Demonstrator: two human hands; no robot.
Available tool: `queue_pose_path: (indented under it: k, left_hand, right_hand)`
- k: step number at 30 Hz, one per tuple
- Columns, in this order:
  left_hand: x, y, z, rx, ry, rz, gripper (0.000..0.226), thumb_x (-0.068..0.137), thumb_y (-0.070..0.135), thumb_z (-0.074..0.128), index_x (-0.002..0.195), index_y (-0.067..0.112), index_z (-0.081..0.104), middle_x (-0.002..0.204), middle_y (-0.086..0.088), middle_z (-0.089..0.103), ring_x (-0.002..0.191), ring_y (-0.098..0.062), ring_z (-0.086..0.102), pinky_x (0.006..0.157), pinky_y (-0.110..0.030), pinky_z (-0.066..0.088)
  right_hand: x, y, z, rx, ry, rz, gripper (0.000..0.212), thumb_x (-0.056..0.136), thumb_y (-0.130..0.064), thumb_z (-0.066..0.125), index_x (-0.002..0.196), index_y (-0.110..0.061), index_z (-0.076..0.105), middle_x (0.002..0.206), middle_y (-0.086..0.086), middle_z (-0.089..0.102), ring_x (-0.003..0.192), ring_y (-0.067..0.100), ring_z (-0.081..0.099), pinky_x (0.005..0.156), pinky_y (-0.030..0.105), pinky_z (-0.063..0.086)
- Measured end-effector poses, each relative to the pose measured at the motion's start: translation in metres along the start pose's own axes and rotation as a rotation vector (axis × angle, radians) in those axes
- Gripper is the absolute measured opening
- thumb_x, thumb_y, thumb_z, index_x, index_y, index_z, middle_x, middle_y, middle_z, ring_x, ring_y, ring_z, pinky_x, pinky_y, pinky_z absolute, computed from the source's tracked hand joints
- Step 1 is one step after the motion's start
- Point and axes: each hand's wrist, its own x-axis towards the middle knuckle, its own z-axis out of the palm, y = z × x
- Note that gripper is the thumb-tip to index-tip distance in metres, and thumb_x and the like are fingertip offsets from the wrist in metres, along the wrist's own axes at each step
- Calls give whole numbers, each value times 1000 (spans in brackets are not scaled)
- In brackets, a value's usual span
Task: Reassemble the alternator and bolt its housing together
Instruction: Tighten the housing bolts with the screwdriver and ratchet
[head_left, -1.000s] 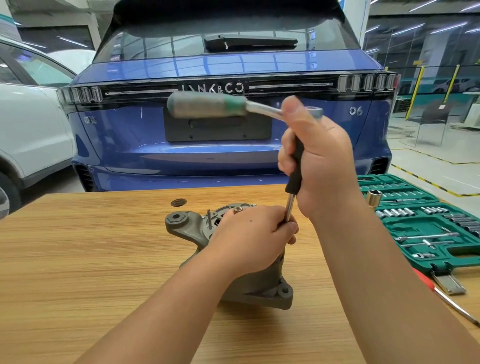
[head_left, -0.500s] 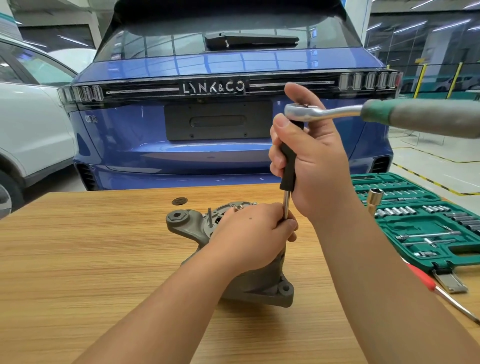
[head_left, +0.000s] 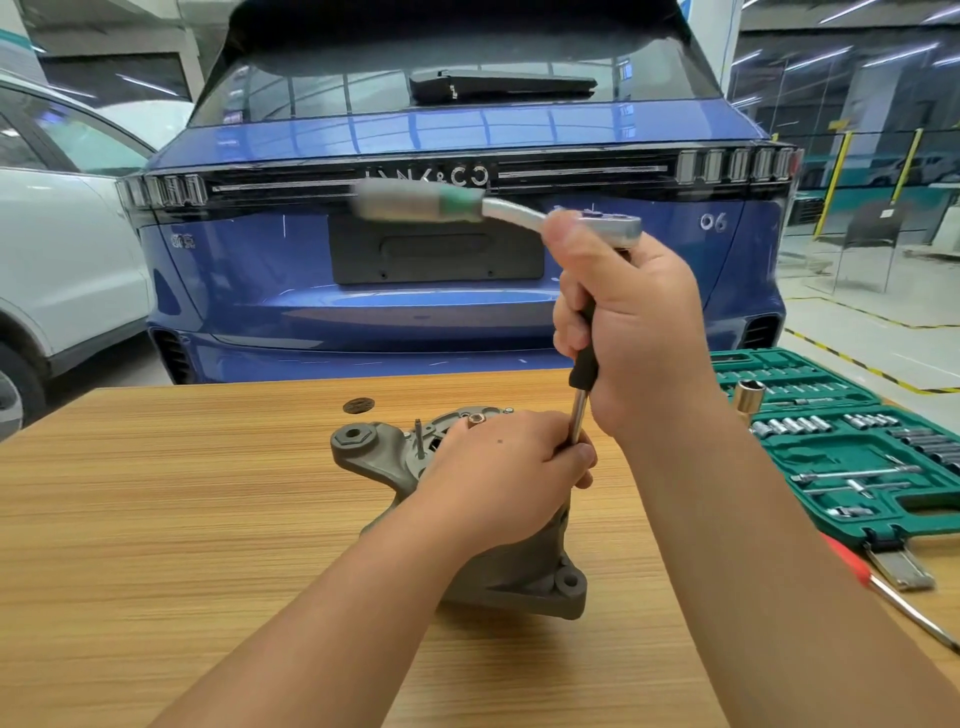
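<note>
- Grey cast alternator (head_left: 467, 561) stands on end near the middle of the wooden bench (head_left: 156, 519), housing halves together, so reassembly looks well along; bolting is under way, and how many bolts remain cannot be told.
- Left hand (head_left: 509, 473) grips the top of the housing, fingers curled round the foot of the extension bar (head_left: 579, 410).
- Right hand (head_left: 634, 332) is wrapped round the bar's black grip, just under the ratchet (head_left: 498, 208), whose blurred handle points left.
- Green socket case (head_left: 852, 452) lies open at the bench's right edge, holding rows of sockets and bars; a loose socket (head_left: 748, 396) stands at its near-left rim.
- Red-handled screwdriver (head_left: 893, 592) lies in front of the case.
</note>
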Motion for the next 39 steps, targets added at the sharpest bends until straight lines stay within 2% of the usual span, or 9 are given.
queue_pose_path:
  k: [2,4,7,16,24,32,34,36,39]
  left_hand:
    - [0,0,0,-1,-7,2,24,108,48,40,91,44,56,89,28,68,94,1,61,104,-54,45]
    - [0,1,-1,-1,0,4,25,108,47,40,90,44,57,92,28,70,93,2,61,103,-54,46]
    - [0,1,-1,3,9,-3,26,107,47,40,88,43,56,91,28,70,92,3,60,103,-53,46]
    - [0,2,-1,12,-2,-13,24,108,46,38,94,42,57,86,28,67,99,-2,63,106,-52,45]
    - [-1,1,-3,-2,3,-15,27,108,43,40,85,41,55,94,25,72,100,-2,63,106,-53,44]
    - [-1,1,0,31,5,0,25,108,47,39,97,41,60,92,24,71,95,-2,63,101,-51,47]
    - [0,1,-1,27,5,-2,25,108,47,39,94,42,59,92,25,71,96,-2,62,102,-50,47]
    - [0,1,-1,21,4,-9,24,108,46,39,93,42,58,91,26,70,98,-2,63,103,-50,46]
    - [0,1,-1,17,-4,-12,23,108,46,38,96,42,58,91,26,70,101,-5,63,105,-51,45]
  right_hand:
    - [2,-1,-4,-17,26,52,27,92,-30,70,66,-30,68,59,-3,49,46,13,39,44,24,35]
    - [2,-5,-9,131,-89,139,8,94,-28,66,88,-23,68,65,-4,53,50,11,43,49,24,36]
    - [1,-2,-12,260,-169,144,26,96,-17,58,123,-19,60,74,-3,55,55,11,46,53,23,37]
    - [0,6,-5,115,-143,-55,40,101,-7,53,137,-23,53,77,2,53,56,15,43,52,25,39]
    - [-1,3,-8,386,-308,96,56,96,-54,30,127,-17,57,79,8,55,58,19,43,55,29,32]
    - [0,-4,-5,56,9,102,22,89,-33,71,70,-24,65,62,-3,48,48,12,38,45,22,34]
    - [0,-5,-7,175,-95,162,9,93,-26,66,94,-18,65,68,-3,53,51,11,43,49,21,37]
    - [-1,-3,-7,239,-152,149,25,95,-17,61,120,-18,59,76,-2,59,57,11,50,53,22,41]
    - [-4,2,-3,115,-135,-48,34,99,-6,57,126,-28,57,81,3,60,59,14,51,54,24,45]
